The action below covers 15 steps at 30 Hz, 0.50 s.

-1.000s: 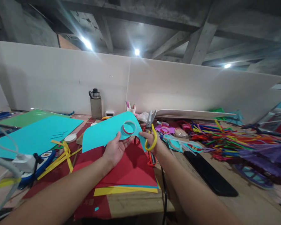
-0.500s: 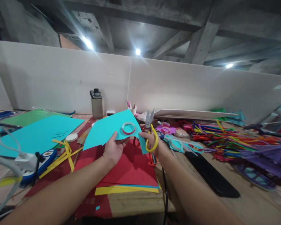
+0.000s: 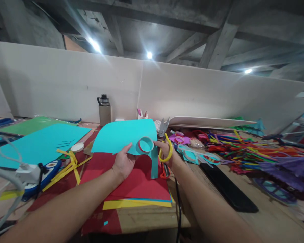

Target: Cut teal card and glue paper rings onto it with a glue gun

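Observation:
My left hand is closed on the lower edge of a turquoise sheet of paper, thumb on top. A red and white ring, like a tape roll, lies against the sheet near its lower right corner. Yellow-handled scissors hang in my right hand, blades up and parted. Fingers of that hand also reach the paper's right edge beside the ring. From there a narrow strip of the sheet hangs down. Beneath lies a stack of red paper, with yellow and blue edges showing.
A grey bottle stands at the back. Yellow strips and another turquoise sheet lie left. To the right are a black phone-like slab, cut turquoise pieces with rings and a heap of coloured pipe cleaners.
The turquoise sheet has tilted and curved, its right corner strip now hanging lower. The ring has moved right and down with it, turned more toward me. The scissors remain in my right hand.

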Motion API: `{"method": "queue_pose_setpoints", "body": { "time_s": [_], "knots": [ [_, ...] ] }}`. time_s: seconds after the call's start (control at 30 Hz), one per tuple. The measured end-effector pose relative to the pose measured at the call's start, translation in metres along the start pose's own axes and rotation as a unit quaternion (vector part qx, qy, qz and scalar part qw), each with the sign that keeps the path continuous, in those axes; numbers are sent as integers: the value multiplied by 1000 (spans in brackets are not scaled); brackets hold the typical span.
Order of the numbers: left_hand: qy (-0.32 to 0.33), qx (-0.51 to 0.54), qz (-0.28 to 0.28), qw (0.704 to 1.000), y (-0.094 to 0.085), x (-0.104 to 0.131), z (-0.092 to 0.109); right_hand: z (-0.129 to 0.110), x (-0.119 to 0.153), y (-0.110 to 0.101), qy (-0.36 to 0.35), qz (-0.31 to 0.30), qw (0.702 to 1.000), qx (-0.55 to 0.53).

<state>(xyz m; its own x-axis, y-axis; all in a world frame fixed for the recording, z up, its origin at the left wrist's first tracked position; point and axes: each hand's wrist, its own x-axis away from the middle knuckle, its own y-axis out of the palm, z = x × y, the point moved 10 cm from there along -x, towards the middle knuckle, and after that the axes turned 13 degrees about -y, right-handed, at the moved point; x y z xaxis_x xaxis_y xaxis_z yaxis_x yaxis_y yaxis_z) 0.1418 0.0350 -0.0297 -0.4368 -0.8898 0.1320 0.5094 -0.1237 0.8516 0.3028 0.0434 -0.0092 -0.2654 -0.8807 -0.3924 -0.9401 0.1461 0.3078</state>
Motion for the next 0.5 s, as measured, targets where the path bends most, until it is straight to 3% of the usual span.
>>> {"method": "queue_pose_setpoints", "body": {
  "time_s": [0.17, 0.3, 0.5],
  "knots": [
    [-13, -41, -64, 997, 16, 5, -1, -4, 4, 9, -5, -33, 999, -12],
    [-11, -113, -57, 992, 15, 6, -6, -15, 5, 18, -50, -64, 997, -15],
    [40, -105, -42, 993, 15, 2, 12, -27, 1, 10, -91, 1, 995, 35]
  ]
}}
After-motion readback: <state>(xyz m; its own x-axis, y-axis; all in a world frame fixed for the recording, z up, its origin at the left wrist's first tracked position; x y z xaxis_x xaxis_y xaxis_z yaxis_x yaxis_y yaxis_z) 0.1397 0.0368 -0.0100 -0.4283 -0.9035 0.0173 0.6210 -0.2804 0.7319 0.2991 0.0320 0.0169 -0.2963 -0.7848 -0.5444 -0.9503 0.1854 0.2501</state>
